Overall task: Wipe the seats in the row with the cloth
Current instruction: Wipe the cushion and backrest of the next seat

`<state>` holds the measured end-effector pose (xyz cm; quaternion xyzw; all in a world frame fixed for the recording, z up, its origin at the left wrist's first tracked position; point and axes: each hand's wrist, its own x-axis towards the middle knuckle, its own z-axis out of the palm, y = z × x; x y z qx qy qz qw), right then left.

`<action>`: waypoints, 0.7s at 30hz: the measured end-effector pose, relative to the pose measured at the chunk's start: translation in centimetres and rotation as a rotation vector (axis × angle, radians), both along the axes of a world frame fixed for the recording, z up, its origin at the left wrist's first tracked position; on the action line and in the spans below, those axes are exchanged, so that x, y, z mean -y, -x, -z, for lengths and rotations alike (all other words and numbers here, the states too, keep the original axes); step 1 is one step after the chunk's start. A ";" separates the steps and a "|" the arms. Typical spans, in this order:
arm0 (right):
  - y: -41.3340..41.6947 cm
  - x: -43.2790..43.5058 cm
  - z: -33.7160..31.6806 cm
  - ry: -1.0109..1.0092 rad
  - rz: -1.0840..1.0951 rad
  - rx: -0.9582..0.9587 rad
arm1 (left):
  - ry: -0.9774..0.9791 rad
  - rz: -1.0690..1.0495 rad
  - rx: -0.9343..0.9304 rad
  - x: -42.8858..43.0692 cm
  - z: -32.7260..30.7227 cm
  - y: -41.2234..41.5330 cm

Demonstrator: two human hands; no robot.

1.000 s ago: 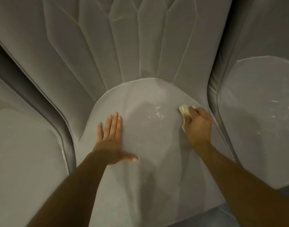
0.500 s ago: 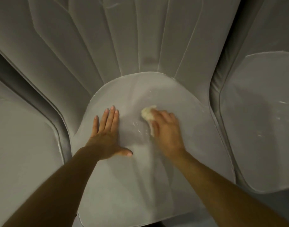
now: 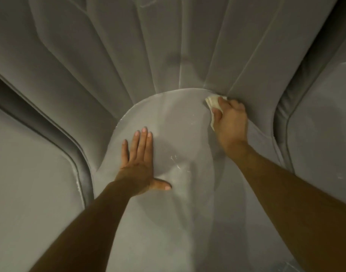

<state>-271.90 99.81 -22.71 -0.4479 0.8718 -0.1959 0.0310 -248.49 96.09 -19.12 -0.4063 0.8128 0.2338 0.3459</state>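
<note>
A grey upholstered seat [image 3: 176, 222] with a rounded cushion fills the middle, its fluted backrest [image 3: 148, 52] rising behind. My right hand [image 3: 231, 124] grips a small cream cloth [image 3: 213, 101] and presses it at the back right edge of the cushion, where it meets the backrest. My left hand [image 3: 140, 163] lies flat on the cushion's left part, fingers spread, holding nothing. A few white specks [image 3: 175, 160] show on the cushion between my hands.
A second grey seat [image 3: 26, 193] stands to the left and a third [image 3: 323, 134] to the right, each separated from the middle one by a dark padded gap. A little floor shows at the bottom right corner.
My right hand has swept the cloth from the cushion's centre up and right to the seam at the backrest. My left hand stays flat in place. The view has moved closer.
</note>
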 end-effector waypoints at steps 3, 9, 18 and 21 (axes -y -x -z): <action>-1.5 2.5 0.8 -0.011 -0.085 0.062 | -0.016 -0.003 -0.004 0.1 0.3 -0.2; -7.7 -2.8 1.6 0.072 -0.402 0.098 | -0.026 -0.006 -0.007 0.3 0.0 0.0; -6.1 -10.2 -1.4 0.093 -0.198 0.151 | -0.004 0.110 -0.154 -1.4 -0.9 0.3; -0.6 -12.6 -1.4 0.126 0.141 0.028 | -0.030 0.114 -0.151 -2.3 -0.7 1.9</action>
